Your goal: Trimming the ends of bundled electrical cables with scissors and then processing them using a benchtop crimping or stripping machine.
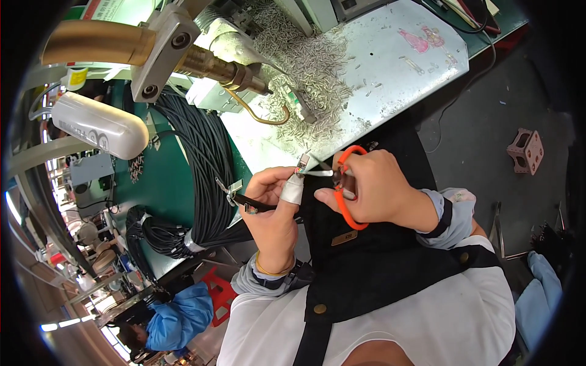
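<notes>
My left hand (274, 226) is closed on a black cable (259, 205), with white tape wrapped round one of its digits. At its fingertips a small metal connector (303, 160) with fine coloured wires sticks up. Another cable end, with a metal piece (232, 190), juts out on the left side of that hand. My right hand (384, 189) grips a pair of orange-handled scissors (349, 211). Their parted blades point left, tips close beside the connector. Whether the blades touch the wires I cannot tell.
Beyond my hands, a pile of small metal parts (317, 79) covers much of a pale metal worktop (397, 79). Over it hangs a machine head with a brass nozzle (244, 79). Bundled black cables (207, 165) lie left on a green table. A person in blue (180, 317) sits lower left.
</notes>
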`<state>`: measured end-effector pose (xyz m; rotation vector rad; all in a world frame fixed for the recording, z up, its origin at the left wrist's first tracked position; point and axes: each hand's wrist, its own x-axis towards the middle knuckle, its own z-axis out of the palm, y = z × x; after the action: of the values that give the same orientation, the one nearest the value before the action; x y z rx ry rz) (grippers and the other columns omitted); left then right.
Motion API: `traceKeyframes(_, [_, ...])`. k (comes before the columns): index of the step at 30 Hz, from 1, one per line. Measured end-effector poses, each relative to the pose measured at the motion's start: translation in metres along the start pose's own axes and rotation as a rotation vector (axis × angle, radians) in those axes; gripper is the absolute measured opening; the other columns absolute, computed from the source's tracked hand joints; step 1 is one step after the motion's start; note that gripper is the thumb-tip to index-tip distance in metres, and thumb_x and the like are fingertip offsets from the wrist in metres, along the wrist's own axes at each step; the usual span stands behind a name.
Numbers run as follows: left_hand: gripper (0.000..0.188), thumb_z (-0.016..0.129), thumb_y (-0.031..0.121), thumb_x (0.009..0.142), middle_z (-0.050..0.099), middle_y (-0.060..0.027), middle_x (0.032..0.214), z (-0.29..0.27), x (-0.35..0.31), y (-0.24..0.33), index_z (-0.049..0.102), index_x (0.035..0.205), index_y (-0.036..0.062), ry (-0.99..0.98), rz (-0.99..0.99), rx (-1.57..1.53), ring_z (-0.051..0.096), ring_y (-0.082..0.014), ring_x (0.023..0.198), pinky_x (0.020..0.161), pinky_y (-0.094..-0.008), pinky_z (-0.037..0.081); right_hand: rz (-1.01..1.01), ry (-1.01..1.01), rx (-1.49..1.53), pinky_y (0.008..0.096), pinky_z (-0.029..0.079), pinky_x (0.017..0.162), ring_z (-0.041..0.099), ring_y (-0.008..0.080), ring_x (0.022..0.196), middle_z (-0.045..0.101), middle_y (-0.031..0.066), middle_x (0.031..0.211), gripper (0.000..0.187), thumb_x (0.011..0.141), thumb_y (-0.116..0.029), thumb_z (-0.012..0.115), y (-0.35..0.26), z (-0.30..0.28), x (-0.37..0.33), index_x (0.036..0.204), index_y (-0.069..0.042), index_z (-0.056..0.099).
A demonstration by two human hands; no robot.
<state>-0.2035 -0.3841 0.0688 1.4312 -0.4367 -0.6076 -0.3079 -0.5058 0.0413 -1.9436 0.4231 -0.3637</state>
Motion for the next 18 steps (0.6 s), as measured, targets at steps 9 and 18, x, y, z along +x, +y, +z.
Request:
traceKeyframes(9, [0.017, 0.059, -0.005, 0.075, 0.057, -0.0042, 0.077, 0.007, 0.008, 0.003, 0.054, 0.090, -0.0021, 0.015, 0.055, 0.125, 0.047, -0.0037, 0.058, 0.049, -0.0154, 0.034, -0.013, 0.009, -0.072, 0.0292, 0.039, 0.041, 0.051, 0.0230, 0.042, 0.049, 0.0086, 0.048, 0.029, 0.074, -0.021, 0.067, 0.000, 0.010, 0.002, 0.064, -0.001, 0.048])
traceKeyframes(18, [0.009, 0.057, 0.002, 0.078, 0.043, 0.0039, 0.061, 0.008, 0.067, 0.000, 0.055, 0.086, 0.0013, -0.069, -0.219, -0.190, 0.031, -0.0022, 0.045, 0.039, -0.0169, 0.022, 0.304, 0.060, 0.654, 0.0249, 0.038, 0.040, 0.047, 0.0137, 0.039, 0.048, 0.0051, 0.048, 0.025, 0.082, -0.018, 0.058, 0.000, -0.011, 0.028, 0.069, 0.001, 0.047])
